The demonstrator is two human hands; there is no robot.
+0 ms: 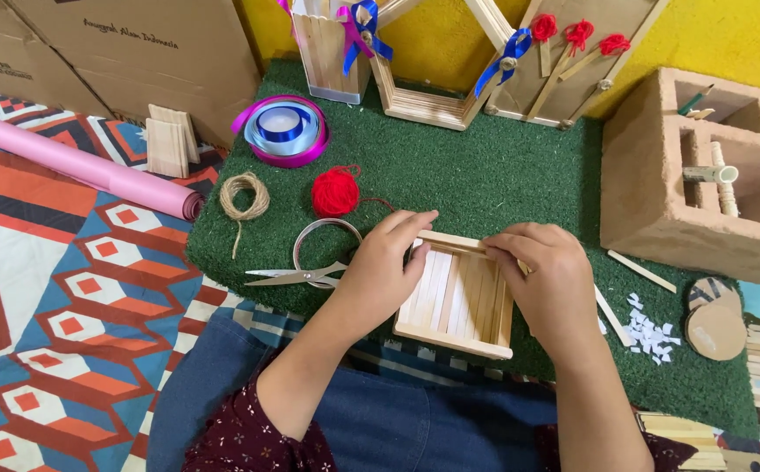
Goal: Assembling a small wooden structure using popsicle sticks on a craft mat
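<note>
While pressed from both sides, square tray of wooden craft sticks, flat on green turf mat; left hand against tray's left edge, fingers curled over top-left corner; right hand on top-right, fingertips pinching loose wooden stick along upper rim; scissors just left of tray; red yarn ball above-left; twine coil farther left; white paper scraps right of tray.
</note>
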